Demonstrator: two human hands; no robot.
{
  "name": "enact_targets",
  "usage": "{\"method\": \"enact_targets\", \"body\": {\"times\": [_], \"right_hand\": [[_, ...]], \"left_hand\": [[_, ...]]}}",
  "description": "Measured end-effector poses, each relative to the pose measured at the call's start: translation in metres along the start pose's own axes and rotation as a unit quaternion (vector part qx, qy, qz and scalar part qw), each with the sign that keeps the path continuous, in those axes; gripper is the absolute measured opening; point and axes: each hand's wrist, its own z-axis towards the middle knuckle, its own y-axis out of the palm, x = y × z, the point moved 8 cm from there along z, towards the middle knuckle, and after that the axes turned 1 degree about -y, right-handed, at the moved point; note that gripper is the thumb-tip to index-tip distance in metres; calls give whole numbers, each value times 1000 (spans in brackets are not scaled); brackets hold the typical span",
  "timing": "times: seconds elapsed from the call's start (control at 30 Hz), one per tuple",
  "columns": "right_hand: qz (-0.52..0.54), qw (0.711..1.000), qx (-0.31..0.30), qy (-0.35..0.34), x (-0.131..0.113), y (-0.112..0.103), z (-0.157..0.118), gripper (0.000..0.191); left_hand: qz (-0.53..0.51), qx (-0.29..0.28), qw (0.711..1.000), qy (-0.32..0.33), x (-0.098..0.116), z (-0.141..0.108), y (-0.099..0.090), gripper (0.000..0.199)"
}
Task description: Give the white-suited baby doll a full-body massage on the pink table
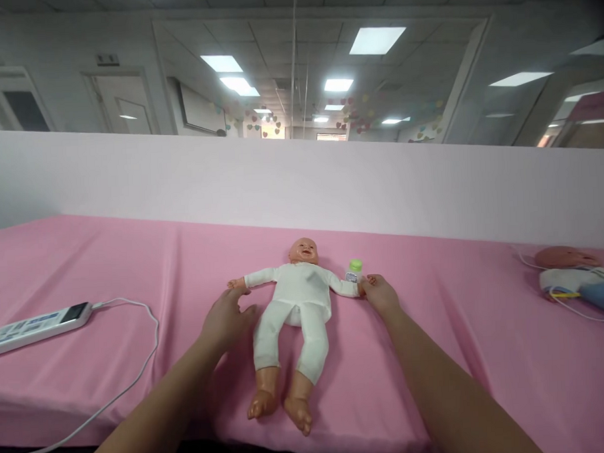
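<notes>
A baby doll (300, 286) in a white long-sleeved top and white trousers lies on its back, feet toward me, arms spread. My right hand (381, 295) is closed around the doll's hand at the right, with its small fingers showing beyond my grip. My left hand (229, 320) is beside the doll's other arm, thumb apart from the fingers. Its fingertips reach the doll's hand (236, 283) at the left; whether they touch it I cannot tell. A small bottle (354, 272) with a lime-green cap stands just behind the doll's forearm at the right.
Pink cloth (184, 278) covers the table, which ends at a low white wall (300, 186) under glass. At the left lies a white power strip-like device (39, 328) with a white cable (156, 333). Another doll (566, 256) lies at the far right, beside blue and white cloth.
</notes>
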Motion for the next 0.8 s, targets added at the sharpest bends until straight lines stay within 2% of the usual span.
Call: {"method": "enact_targets", "body": {"times": [0.1,0.2,0.37,0.47,0.53,0.6,0.7,0.73,0.8], "right_hand": [[1,1000,-14,9,0,2,-3,53],[-10,1000,-21,17,-3,0,-8,53],[-41,998,-47,18,-8,-15,-18,60],[-65,996,-54,12,-14,-33,-42,60],[-77,996,-42,-24,-24,-43,-74,54],[-59,989,-12,-133,-44,-46,-123,54],[-39,962,-26,-268,-64,-23,-210,61],[-51,941,-27,-333,-71,-12,-238,69],[-76,901,-36,-425,-78,14,-279,98]], "left_hand": [[80,-17,997,7,-4,25,12,51],[157,-37,987,-22,-19,48,22,52],[176,-67,980,-58,-41,84,31,50],[179,-63,979,-70,-49,99,30,56],[181,-56,979,-74,-54,106,29,56],[184,-48,979,-70,-58,112,27,49],[160,-21,986,-52,-59,122,24,43],[130,-11,990,-48,-57,125,23,43],[11,4,998,-57,-53,132,23,42]]}}
